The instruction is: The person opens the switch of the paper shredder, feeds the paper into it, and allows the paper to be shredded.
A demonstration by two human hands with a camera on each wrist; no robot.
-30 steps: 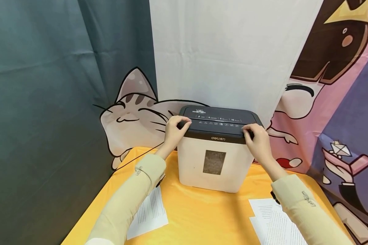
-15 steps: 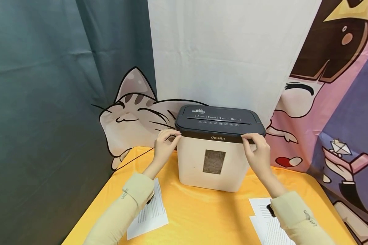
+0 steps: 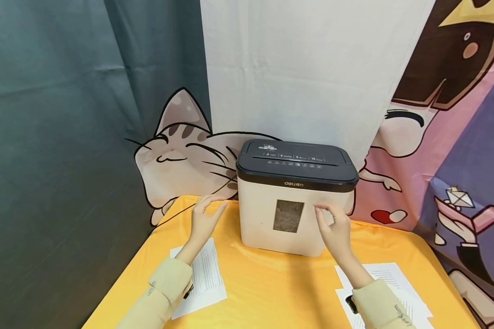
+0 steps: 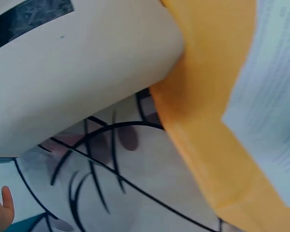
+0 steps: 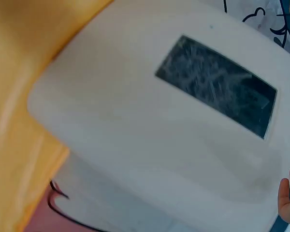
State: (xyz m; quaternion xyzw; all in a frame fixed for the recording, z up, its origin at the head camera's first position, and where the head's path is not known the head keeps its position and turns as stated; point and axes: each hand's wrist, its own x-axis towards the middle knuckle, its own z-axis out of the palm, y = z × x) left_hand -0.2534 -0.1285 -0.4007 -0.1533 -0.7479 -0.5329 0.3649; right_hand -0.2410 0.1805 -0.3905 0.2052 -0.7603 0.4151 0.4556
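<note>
A white paper shredder [image 3: 255, 219] with a dark lid [image 3: 296, 160] stands upright at the back of the table. Its lid has a long narrow slot, and nothing sticks out of it. Through the small front window [image 5: 217, 82] pale shreds show. My left hand [image 3: 203, 221] is in the air left of the shredder, thumb and fingers apart, holding nothing. In front of the shredder's right side, my right hand [image 3: 335, 228] hangs with loosely bent fingers and nothing between them. Only a few fingertips show at the edges of both wrist views.
Printed sheets lie on the yellow tablecloth [image 3: 267, 288]: one paper [image 3: 206, 283] at the left, partly behind my left arm, and several overlapping papers [image 3: 389, 276] at the right. A thin black cord runs left of the shredder. Printed curtains [image 3: 304, 68] hang close behind.
Both hands have come off the shredder's lid, moving down and toward me. The left hand has also moved left, and its fingers have spread. The lid's slot, earlier partly covered, now shows fully.
</note>
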